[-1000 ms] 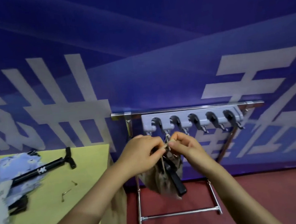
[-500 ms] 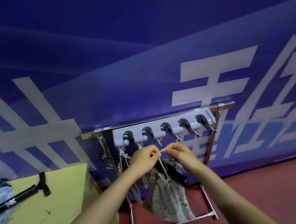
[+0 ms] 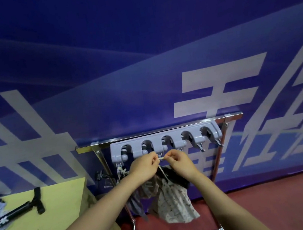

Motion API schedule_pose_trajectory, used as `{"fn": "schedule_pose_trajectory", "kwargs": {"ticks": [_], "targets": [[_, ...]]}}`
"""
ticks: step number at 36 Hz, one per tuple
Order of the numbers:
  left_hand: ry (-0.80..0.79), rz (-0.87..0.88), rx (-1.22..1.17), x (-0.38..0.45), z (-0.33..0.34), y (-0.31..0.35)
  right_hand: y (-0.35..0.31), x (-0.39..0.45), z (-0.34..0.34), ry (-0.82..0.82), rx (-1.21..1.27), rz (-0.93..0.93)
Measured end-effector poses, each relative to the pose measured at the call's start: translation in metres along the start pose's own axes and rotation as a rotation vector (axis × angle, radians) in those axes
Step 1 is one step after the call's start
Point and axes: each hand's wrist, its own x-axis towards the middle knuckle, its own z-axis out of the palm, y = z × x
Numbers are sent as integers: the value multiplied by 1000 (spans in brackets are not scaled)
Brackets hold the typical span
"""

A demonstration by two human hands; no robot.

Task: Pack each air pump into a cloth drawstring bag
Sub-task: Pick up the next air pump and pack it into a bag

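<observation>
One head-worn wide-angle view looks forward and slightly down, close to the metal rack [image 3: 158,131] at 12 o'clock; edges seem blurred.

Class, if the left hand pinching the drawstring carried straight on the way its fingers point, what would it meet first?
Probably the right hand: the left hand points across the drawstring towards it. Depth is unclear.

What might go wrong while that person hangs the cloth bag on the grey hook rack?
Both hands, left hand and right hand, only pinch the thin drawstring; it may slip and drop the patterned bag. The black pump end pokes from the bag's mouth and might slide out. The string might miss the grey rack hook.
</observation>
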Motion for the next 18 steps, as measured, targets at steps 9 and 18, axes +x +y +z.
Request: {"fn": "schedule_pose_trajectory", "kwargs": {"ticks": [9,18], "targets": [[-40,-50,94,16,19,-4,24,16,16,14,-31,101],[-17,16,129,23,21,-7,32,14,28,72,57,131]]}}
